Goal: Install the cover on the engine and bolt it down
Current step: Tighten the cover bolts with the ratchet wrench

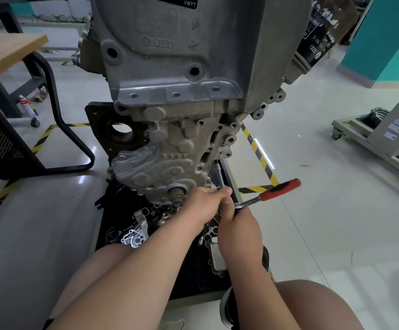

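A grey aluminium engine (pixel 193 67) stands upright on a black stand. Its ribbed lower cover (pixel 162 167) sits against the engine's front, with the crankshaft end (pixel 177 192) poking out below. A ratchet wrench with a red and black handle (pixel 278 188) points up and to the right from the cover's lower right corner. My left hand (pixel 204 206) curls its fingers around the ratchet's head end there. My right hand (pixel 236 225) grips the wrench's steel shank just below. The bolt and socket are hidden behind my fingers.
Loose metal engine parts (pixel 134 239) and a finned housing (pixel 217 256) lie on the black base below my arms. A wooden desk (pixel 5 53) with a black frame stands at the left. A wheeled cart (pixel 372 139) is at the right. Yellow-black tape (pixel 260 158) marks the floor.
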{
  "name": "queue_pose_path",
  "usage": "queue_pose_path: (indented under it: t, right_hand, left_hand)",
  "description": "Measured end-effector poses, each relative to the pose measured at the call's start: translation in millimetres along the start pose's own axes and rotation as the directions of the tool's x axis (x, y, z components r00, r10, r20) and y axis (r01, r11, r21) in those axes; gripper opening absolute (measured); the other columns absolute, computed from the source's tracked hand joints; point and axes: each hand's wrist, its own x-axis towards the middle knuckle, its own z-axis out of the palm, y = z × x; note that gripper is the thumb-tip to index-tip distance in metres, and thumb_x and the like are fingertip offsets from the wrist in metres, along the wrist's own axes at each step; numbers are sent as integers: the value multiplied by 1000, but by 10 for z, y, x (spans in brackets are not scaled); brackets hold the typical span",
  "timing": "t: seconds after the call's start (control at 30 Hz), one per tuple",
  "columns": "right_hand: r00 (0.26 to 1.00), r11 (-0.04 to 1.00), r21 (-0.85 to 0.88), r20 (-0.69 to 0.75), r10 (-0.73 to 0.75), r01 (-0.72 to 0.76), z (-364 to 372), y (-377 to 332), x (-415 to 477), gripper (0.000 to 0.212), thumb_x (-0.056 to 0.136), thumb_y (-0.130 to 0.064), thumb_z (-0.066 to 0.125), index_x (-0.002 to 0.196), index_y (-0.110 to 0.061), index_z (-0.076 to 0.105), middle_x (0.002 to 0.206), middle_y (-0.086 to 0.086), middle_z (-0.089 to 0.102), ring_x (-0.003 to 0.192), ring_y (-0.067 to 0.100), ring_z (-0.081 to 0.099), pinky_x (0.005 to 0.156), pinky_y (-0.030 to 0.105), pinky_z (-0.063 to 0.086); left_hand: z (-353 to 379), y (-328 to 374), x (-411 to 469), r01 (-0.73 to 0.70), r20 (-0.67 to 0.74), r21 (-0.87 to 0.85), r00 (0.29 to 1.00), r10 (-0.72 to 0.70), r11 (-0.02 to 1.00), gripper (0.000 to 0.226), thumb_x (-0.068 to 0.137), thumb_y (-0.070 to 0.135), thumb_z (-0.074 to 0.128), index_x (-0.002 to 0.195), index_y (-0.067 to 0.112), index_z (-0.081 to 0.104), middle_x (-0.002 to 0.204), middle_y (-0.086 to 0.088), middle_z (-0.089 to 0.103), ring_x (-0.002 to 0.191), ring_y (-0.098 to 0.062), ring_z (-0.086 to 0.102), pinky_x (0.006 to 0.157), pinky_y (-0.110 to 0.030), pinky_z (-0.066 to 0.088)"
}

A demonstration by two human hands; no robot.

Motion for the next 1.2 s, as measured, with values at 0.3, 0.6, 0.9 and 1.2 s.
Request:
queue_pose_path:
  t: [0.3, 0.6, 0.9, 1.2]
  right_hand:
    - [858, 544, 679, 483, 175, -493, -8, -141, -61, 52, 100, -52, 35, 66, -40, 73, 41, -3, 42, 34, 16, 38, 43, 24, 38]
    - [824, 301, 768, 538, 175, -565, 2, -139, -40, 45, 101, -48, 33, 86, -18, 64, 41, -3, 38, 32, 13, 28, 40, 24, 30]
    - [674, -148, 673, 737, 54, -725, -67, -161, -37, 53, 98, -48, 35, 57, -15, 45, 36, -8, 23, 24, 7, 20, 33, 15, 19]
    - [951, 866, 399, 195, 240, -300, -2, -72, 8, 54, 97, -53, 31, 72, -11, 54, 57, 2, 53, 51, 23, 53, 53, 32, 42]
  left_hand:
    - [-11, 2, -12, 30, 41, -40, 999, -29, 999, 32, 93, 36, 54, 74, 14, 70, 55, 3, 63, 51, -16, 56, 54, -22, 43]
    - [-23, -17, -46, 17, 67, 12, 998, -18, 1000, 32, 94, 38, 53, 76, 16, 68, 50, 1, 58, 37, -11, 50, 41, -15, 36]
    - [15, -36, 20, 70, 0, -43, 998, -70, 997, 34, 90, 27, 48, 64, 19, 68, 41, 7, 47, 40, -10, 47, 48, -19, 38]
    - [-60, 25, 49, 77, -161, -392, 975, -150, 917, 33, 91, -4, 24, 81, 10, 52, 60, -2, 49, 44, -11, 40, 34, -17, 27]
